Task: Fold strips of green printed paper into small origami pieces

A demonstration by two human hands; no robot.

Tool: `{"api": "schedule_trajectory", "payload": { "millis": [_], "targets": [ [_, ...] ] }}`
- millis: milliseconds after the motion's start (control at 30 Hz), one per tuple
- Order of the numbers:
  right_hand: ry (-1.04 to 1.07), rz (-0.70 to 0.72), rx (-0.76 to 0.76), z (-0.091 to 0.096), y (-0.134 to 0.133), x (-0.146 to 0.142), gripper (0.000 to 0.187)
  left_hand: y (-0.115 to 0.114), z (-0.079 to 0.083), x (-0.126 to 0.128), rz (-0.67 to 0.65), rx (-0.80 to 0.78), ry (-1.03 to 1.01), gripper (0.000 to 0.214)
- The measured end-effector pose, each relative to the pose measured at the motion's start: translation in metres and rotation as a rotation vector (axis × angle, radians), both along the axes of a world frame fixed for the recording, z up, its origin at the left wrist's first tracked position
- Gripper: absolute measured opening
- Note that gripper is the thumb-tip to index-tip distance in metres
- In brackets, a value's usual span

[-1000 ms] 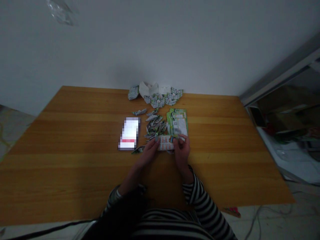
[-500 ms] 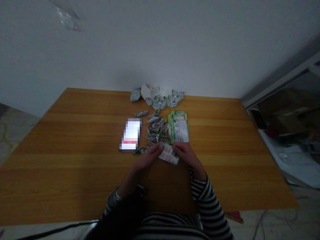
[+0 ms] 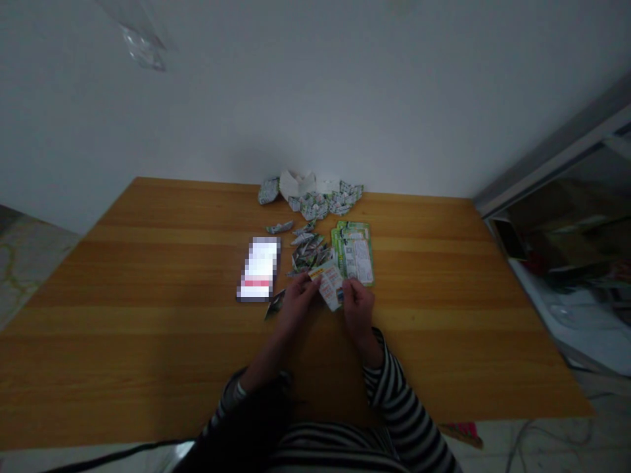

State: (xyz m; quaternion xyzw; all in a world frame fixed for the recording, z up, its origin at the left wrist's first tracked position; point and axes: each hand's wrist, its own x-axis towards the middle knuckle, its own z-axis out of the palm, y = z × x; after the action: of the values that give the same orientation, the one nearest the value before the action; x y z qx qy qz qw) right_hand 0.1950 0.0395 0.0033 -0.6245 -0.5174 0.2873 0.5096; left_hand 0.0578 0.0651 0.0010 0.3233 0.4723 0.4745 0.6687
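Observation:
Between my two hands is a small printed paper sheet (image 3: 329, 286) with orange and yellow print, held up and tilted over the table. My left hand (image 3: 298, 294) pinches its left edge between thumb and fingers. Closed on the sheet's right edge is my right hand (image 3: 358, 303). Just beyond them lies a heap of small folded paper pieces (image 3: 308, 249). One dark folded piece (image 3: 275, 304) rests beside my left hand. A stack of green-edged printed sheets (image 3: 359, 256) lies flat behind my right hand.
A phone with a lit, blurred-out screen (image 3: 259, 269) lies on the wooden table (image 3: 444, 295) left of the heap. Against the wall stand several larger folded paper shapes (image 3: 315, 203) and a white crumpled paper (image 3: 296, 184). A shelf with another phone (image 3: 510, 238) is at the right.
The sheet has been turned and raised slightly, and its print now faces differently. My right hand has shifted left and turned more upright. My left hand has risen a little.

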Motion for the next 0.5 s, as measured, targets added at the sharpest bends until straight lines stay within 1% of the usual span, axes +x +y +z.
{"api": "schedule_trajectory", "payload": {
  "millis": [67,167,200,233,300,333,367,500],
  "targets": [
    [-0.010,-0.035,0.011,-0.0004,-0.0014,-0.0032,0.033,-0.0023,-0.0005,0.0044,-0.016,-0.018,-0.042,0.039],
    [-0.005,-0.066,0.014,-0.0021,-0.0039,-0.0066,0.034,-0.0044,0.0014,0.0062,0.054,0.023,0.067,0.033],
    [0.002,-0.085,0.015,-0.0029,-0.0047,-0.0075,0.034,-0.0049,0.0028,0.0062,0.051,0.041,0.096,0.033],
    [0.013,-0.109,0.017,-0.0037,-0.0052,-0.0082,0.034,-0.0054,0.0044,0.0062,0.013,0.052,0.108,0.034],
    [0.039,-0.150,0.020,-0.0048,-0.0057,-0.0093,0.033,-0.0059,0.0073,0.0064,-0.107,0.052,0.092,0.038],
    [0.052,-0.160,0.020,-0.0049,-0.0056,-0.0097,0.033,-0.0060,0.0084,0.0067,-0.148,0.052,0.086,0.040],
    [0.063,-0.160,0.018,-0.0048,-0.0054,-0.0100,0.033,-0.0060,0.0090,0.0069,-0.156,0.058,0.096,0.042],
    [0.106,-0.090,-0.013,-0.0037,-0.0044,-0.0103,0.034,-0.0046,0.0082,0.0047,-0.034,0.106,0.163,0.041]
  ]
}}
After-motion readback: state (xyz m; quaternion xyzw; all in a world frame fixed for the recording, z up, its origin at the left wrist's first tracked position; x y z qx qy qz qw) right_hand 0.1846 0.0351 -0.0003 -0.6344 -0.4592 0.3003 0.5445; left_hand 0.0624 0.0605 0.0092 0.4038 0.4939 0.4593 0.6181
